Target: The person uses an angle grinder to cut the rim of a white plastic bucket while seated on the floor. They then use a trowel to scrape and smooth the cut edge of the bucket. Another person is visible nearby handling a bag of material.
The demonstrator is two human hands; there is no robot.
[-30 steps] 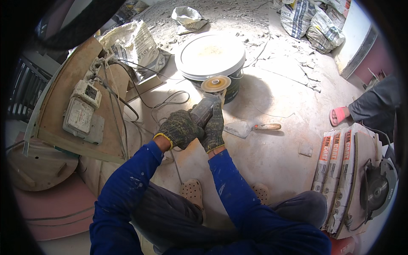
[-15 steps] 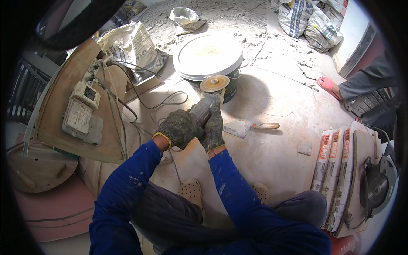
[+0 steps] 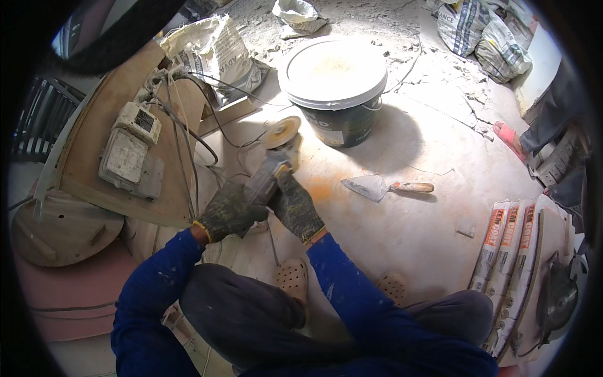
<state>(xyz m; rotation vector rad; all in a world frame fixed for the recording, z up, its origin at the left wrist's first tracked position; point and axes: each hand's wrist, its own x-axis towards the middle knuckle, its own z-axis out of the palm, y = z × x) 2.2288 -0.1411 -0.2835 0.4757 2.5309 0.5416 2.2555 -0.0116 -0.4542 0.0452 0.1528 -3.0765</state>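
Note:
An angle grinder (image 3: 271,164) with a round yellowish disc (image 3: 282,132) is held between my two gloved hands, its disc end pointing away from me. My left hand (image 3: 231,210), in a dark knit work glove, wraps the grinder's rear body. My right hand (image 3: 295,206), gloved alike, grips it from the right side, close behind the head. Beyond and to the right of the disc stands a dark bucket (image 3: 339,125) with a white lid (image 3: 333,70). A trowel (image 3: 370,186) with a wooden handle lies on the floor right of my right hand.
At left, a wooden board (image 3: 81,166) carries electrical boxes (image 3: 125,155) and cables. Stacked bags (image 3: 505,251) and a circular saw (image 3: 558,292) are at right. Another person's foot in a pink sandal (image 3: 510,139) is at far right. Sacks (image 3: 217,56) and rubble lie at the back.
The grinder has moved left and nearer to me, away from the bucket, still in both hands. The view has shifted, so the surroundings sit farther right.

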